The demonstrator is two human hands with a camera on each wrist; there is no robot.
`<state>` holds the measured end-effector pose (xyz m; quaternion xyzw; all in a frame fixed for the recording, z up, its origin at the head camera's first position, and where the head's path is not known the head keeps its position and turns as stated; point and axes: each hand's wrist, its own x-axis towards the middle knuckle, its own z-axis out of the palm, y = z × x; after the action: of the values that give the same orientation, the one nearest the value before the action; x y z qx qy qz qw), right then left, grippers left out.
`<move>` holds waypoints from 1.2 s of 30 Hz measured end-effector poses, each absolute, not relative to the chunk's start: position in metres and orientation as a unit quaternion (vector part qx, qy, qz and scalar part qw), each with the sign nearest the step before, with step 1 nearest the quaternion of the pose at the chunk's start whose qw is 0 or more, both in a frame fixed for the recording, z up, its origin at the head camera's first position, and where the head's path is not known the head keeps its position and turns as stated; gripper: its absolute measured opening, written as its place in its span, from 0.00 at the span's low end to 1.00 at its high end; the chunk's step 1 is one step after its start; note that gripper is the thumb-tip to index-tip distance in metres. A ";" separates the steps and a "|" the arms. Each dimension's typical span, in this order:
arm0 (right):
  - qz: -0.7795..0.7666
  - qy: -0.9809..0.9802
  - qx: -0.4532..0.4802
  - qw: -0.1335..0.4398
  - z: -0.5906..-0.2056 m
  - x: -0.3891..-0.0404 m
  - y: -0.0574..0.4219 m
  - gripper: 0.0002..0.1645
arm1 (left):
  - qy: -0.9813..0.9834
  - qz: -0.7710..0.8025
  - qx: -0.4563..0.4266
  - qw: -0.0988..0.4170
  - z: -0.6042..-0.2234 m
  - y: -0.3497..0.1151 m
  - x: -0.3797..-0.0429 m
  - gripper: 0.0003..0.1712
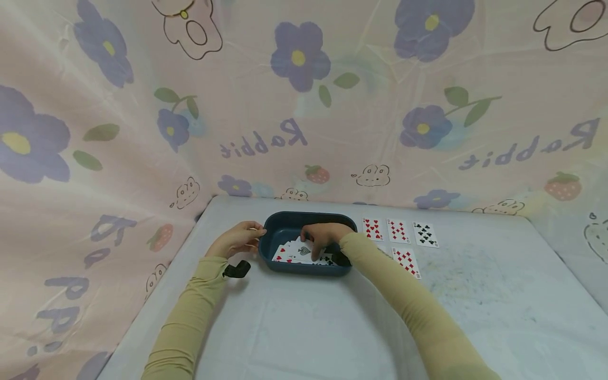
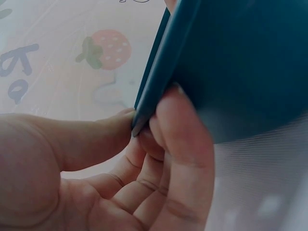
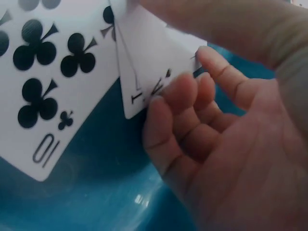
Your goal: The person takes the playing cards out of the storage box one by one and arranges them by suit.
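Observation:
A dark blue oblong tub point(image 1: 304, 270) stands near the back of the table with several face-up playing cards point(image 1: 281, 255) in it. My left hand point(image 1: 239, 238) pinches the tub's left rim point(image 2: 161, 72) between thumb and fingers. Reaching in over the right side, my right hand point(image 1: 325, 235) is among the cards. In the right wrist view its thumb lies over a white face card point(image 3: 132, 62) and its curled fingers are at the card's edge. Beside that card lies a ten of clubs point(image 3: 53, 86). A spade card point(image 1: 304, 250) shows in front of the fingers.
Right of the tub, face-up cards lie on the white table: a heart card point(image 1: 372, 230), a diamond card point(image 1: 398, 231), a club card point(image 1: 425, 234) and, nearer me, another diamond card point(image 1: 406, 259), partly behind my right sleeve point(image 1: 408, 301). A patterned curtain point(image 1: 351, 116) hangs behind.

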<state>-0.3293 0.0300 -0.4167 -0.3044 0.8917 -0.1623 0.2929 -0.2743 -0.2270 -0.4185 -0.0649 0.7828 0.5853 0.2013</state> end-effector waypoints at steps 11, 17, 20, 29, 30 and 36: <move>-0.180 0.894 -0.307 0.273 -0.422 -0.331 0.035 0.24 | 0.780 0.588 -0.065 0.206 -0.421 -0.226 -0.274 0.11; -0.239 0.869 -0.323 0.289 -0.414 -0.331 0.042 0.17 | 0.781 0.586 -0.062 0.207 -0.420 -0.227 -0.274 0.13; -0.252 0.860 -0.333 0.292 -0.409 -0.332 0.044 0.15 | 0.783 0.584 -0.063 0.207 -0.419 -0.227 -0.275 0.14; -0.305 0.865 -0.340 0.209 -0.383 -0.332 0.060 0.11 | 0.780 0.588 -0.061 0.207 -0.418 -0.229 -0.276 0.13; -0.312 0.866 -0.337 0.195 -0.380 -0.331 0.064 0.11 | 0.779 0.588 -0.063 0.207 -0.418 -0.228 -0.276 0.12; -0.380 0.861 -0.302 0.150 -0.368 -0.322 0.098 0.11 | 0.782 0.584 -0.063 0.207 -0.418 -0.229 -0.276 0.13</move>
<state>-0.3216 0.0976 -0.3679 -0.3022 0.8611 -0.3803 0.1503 -0.2760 -0.2289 -0.4184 -0.0630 0.7824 0.5841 0.2066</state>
